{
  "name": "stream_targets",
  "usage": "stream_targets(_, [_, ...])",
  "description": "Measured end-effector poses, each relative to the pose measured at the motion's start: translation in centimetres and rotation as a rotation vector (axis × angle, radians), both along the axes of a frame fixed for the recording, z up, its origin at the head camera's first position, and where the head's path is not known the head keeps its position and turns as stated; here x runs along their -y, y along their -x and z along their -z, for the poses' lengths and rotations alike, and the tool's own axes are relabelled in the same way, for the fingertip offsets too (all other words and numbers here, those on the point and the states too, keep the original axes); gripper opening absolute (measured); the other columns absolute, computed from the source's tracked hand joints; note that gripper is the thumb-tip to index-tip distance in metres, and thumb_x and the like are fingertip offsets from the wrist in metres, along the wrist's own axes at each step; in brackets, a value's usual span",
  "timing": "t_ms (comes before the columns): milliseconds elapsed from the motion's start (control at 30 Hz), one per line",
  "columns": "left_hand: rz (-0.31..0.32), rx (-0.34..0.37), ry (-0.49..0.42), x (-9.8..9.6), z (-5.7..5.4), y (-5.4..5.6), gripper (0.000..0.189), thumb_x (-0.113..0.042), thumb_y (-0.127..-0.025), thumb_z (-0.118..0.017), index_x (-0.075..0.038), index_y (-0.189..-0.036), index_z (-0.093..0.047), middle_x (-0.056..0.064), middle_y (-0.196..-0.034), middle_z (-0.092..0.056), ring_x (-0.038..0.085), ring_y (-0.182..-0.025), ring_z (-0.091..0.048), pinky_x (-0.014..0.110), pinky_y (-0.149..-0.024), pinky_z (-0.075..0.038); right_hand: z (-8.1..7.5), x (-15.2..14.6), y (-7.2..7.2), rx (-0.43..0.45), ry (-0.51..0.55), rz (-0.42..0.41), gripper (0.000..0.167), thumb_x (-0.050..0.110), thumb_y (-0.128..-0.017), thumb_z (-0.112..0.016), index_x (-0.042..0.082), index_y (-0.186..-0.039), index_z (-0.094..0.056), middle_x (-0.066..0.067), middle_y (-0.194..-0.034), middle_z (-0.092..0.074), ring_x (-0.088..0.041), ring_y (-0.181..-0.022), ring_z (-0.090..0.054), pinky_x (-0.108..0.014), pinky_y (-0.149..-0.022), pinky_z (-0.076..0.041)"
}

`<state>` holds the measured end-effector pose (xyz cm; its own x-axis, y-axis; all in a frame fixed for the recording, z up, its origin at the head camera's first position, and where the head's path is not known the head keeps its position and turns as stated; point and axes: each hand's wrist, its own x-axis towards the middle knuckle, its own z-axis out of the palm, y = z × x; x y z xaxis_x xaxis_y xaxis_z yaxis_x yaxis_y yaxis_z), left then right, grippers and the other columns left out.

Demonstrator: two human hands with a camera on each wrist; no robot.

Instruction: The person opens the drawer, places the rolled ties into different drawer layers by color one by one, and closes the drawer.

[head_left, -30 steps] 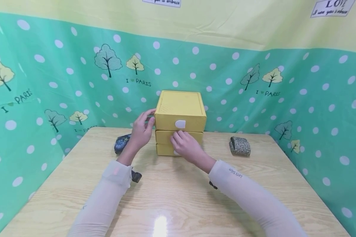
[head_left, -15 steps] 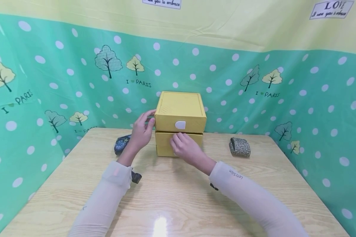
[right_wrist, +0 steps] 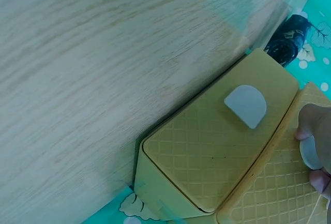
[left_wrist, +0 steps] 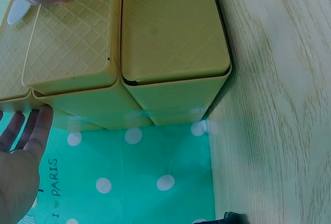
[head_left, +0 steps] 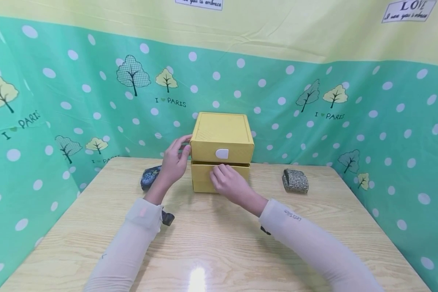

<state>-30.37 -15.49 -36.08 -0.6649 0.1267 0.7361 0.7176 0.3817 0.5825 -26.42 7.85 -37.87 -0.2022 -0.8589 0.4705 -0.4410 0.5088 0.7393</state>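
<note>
A yellow three-drawer cabinet [head_left: 222, 127] with white handles stands at the back of the table. My right hand [head_left: 228, 182] pinches the white handle [right_wrist: 310, 154] of the middle drawer [left_wrist: 72, 43], fingers curled at its edge. That drawer sticks out a little past the others, with a dark gap along its top. The bottom drawer [right_wrist: 207, 146] is closed and mostly hidden from the head view. Against the cabinet's left side, near the top drawer [head_left: 204, 151], my left hand [head_left: 174, 160] rests with fingers fairly straight.
A dark blue patterned bundle [head_left: 150, 177] lies on the wooden table [head_left: 219, 235] left of the cabinet, partly behind the left wrist. To the right is a grey speckled folded item [head_left: 295, 181]. Green dotted curtain [head_left: 270, 97] surrounds the table's back and sides.
The middle drawer has come forward out of the cabinet, pulled by my right hand, and its front now covers the bottom drawer in the head view. My left hand stays in place.
</note>
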Motion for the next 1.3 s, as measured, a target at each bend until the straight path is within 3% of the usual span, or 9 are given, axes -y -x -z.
stream_targets(500, [0.017,-0.002,-0.028,-0.1,0.1,0.2,0.036,-0.012,-0.108,-0.052,-0.005,-0.143,-0.056,0.016,-0.129,-0.062,0.03,-0.109,-0.064,0.044,-0.088,-0.062,0.0,-0.3,-0.8,0.008,-0.032,0.01,0.033,-0.007,-0.099,-0.039,-0.003,-0.109,-0.07,-0.012,-0.098,-0.066,-0.023,-0.086,-0.06,-0.028,-0.073,-0.055])
stream_targets(700, [0.004,0.001,-0.007,-0.1,0.0,0.1,0.037,-0.015,-0.109,-0.05,-0.005,-0.144,-0.055,0.015,-0.13,-0.061,0.028,-0.109,-0.064,0.04,-0.088,-0.062,0.0,-0.3,-1.1,0.017,-0.034,0.017,0.026,-0.004,-0.098,-0.048,-0.003,-0.11,-0.07,-0.012,-0.099,-0.066,-0.023,-0.086,-0.06,-0.027,-0.073,-0.055])
stream_targets(967, [0.006,0.012,-0.018,-0.1,0.0,0.1,0.036,-0.016,-0.109,-0.05,-0.007,-0.144,-0.055,0.015,-0.13,-0.061,0.031,-0.11,-0.064,0.042,-0.089,-0.062,0.0,-0.4,-1.5,-0.003,-0.024,-0.013,0.035,-0.007,-0.099,-0.037,-0.003,-0.107,-0.07,-0.012,-0.097,-0.066,-0.023,-0.085,-0.061,-0.027,-0.072,-0.055])
stream_targets(1300, [0.008,0.011,-0.022,-0.1,0.0,0.0,0.036,-0.015,-0.109,-0.05,-0.006,-0.144,-0.055,0.015,-0.13,-0.061,0.029,-0.11,-0.064,0.042,-0.089,-0.062,0.1,-0.3,-2.1,0.007,-0.015,-0.02,0.028,-0.005,-0.099,-0.044,-0.002,-0.107,-0.071,-0.012,-0.099,-0.067,-0.023,-0.086,-0.062,-0.026,-0.072,-0.055])
